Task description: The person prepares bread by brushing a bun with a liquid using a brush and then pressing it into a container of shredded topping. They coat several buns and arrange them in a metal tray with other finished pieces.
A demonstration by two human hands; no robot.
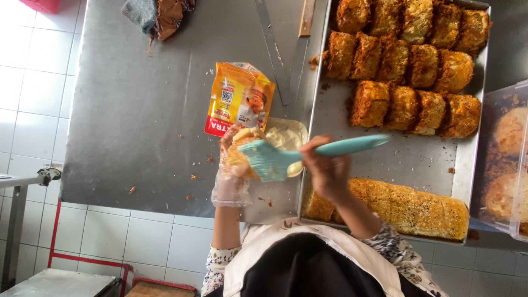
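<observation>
Holding a small bread roll (245, 151) in a clear plastic glove, the left hand (234, 165) is cupping it from below, its grip wrapped around the roll. The right hand (325, 170) is bare, its grip clamped on the handle of a turquoise silicone brush (286, 157), and the bristled head is lying against the roll's top. Both hands are working above the near edge of the steel table (137, 110), just left of a large metal baking tray (396, 159).

Sitting right behind the roll, a shallow container of pale cream (286, 137) is resting on the table beside the tray's left rim. An orange and yellow foil pouch (239, 99) is lying just beyond that container, toward the middle of the table. Rows of dark, crumb-coated rolls (410, 66) are filling the far half of the tray, while a long golden loaf of joined buns (407, 209) is lying along its near edge. A clear plastic tub (503, 159) is standing at the table's right edge, holding more pale rounds. A crumpled cloth (157, 15) is lying at the far edge, and a long metal blade with a wooden handle (300, 49) is lying next to the tray's far left corner.
</observation>
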